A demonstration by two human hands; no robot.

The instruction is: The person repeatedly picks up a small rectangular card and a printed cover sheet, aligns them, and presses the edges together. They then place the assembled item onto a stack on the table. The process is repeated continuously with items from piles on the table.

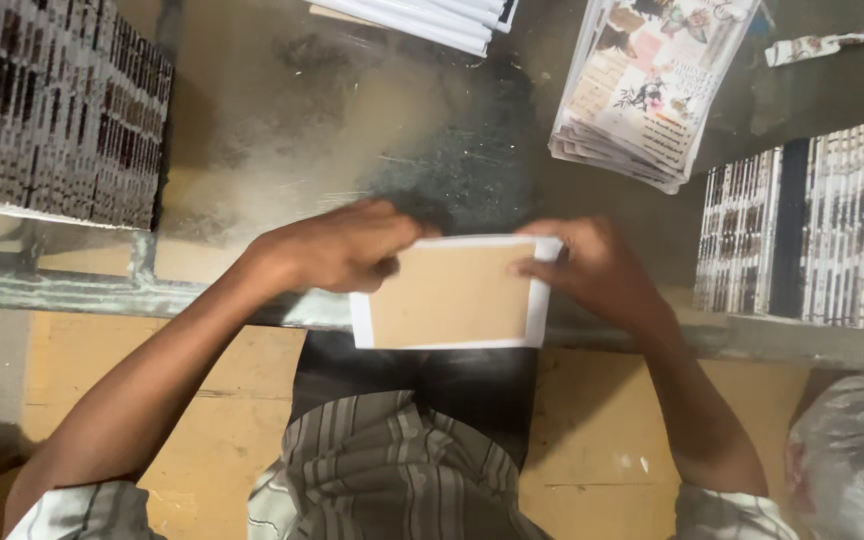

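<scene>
**Holding a Brown Board in a White Wrap at the Table Edge**

Looking down from the head camera, both bare hands are meeting over one small flat piece at the near edge of a worn glass-topped table (282,110). The piece is a brown board (449,293) lying on a white sheet whose margins are showing along its left, right and bottom sides (the top margin is mostly hidden by the fingers). It is sitting roughly level, half over the table edge and half over the person's dark lap.

The left hand (337,247) is gripping the board's upper left corner, fingers curled over the top and thumb pressing on the brown face. The right hand (597,268) is pinching the upper right corner, fingertips lying on the white margin there.

Further back on the right, a fanned pile of printed floral sheets (642,85) is resting on the glass, well apart from the hands. Rows of finished pieces standing on edge are filling a block at the left (57,105) and another at the right (812,235). A stack of white boards (427,15) is poking in at the top edge. A crumpled plastic bag (852,455) is sitting at the lower right.
</scene>
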